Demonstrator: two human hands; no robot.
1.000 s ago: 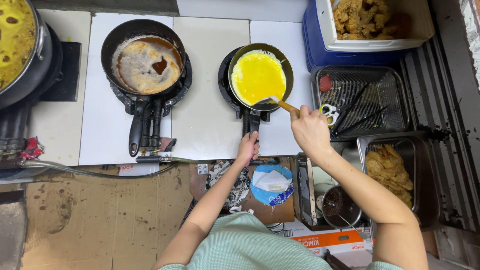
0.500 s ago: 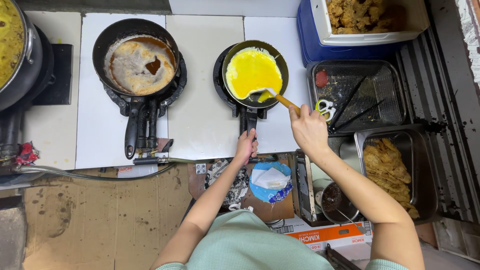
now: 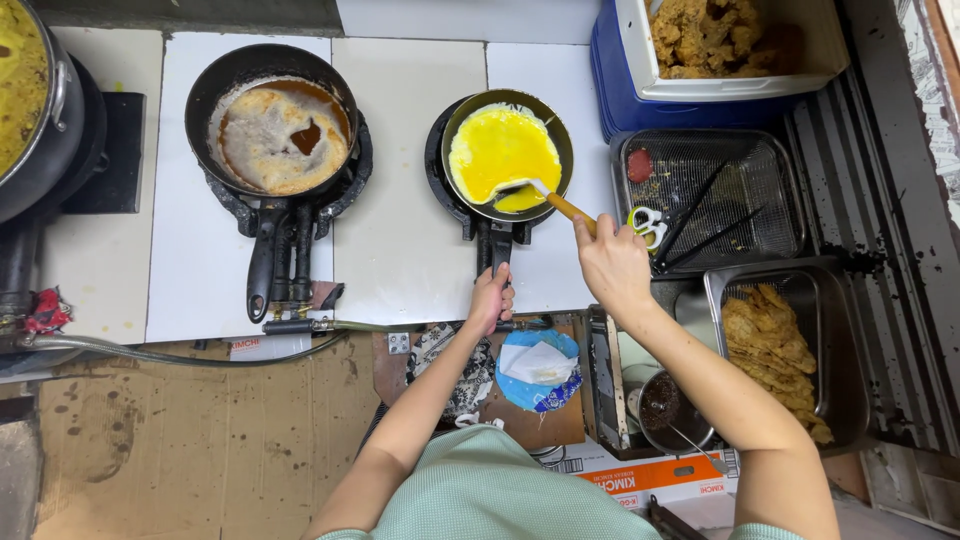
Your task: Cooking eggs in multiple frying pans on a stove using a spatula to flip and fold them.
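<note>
— White tiled counter (image 3: 400, 250) with gas burners, seen from straight above. What are the hands doing?

— Left hand (image 3: 490, 300) is clenched round the black handle of the small frying pan (image 3: 508, 155), at the counter's near edge. Right hand (image 3: 612, 265) is closed on the wooden handle of a spatula (image 3: 545, 195), whose blade lies in the yellow egg (image 3: 500, 150).

— How many pans?

— Two frying pans: the egg one, and a larger black pan (image 3: 275, 125) to its left holding a browned, oily layer. A big pot (image 3: 30, 100) shows partly at the left edge. On the right, two metal trays: one (image 3: 715, 190) with scissors and tongs, one (image 3: 780, 350) with fried pieces.

— Which way does the spatula run?

— Diagonally, its blade toward the pan's middle, its handle back to the right hand. The pan's handle points straight toward the person.
</note>
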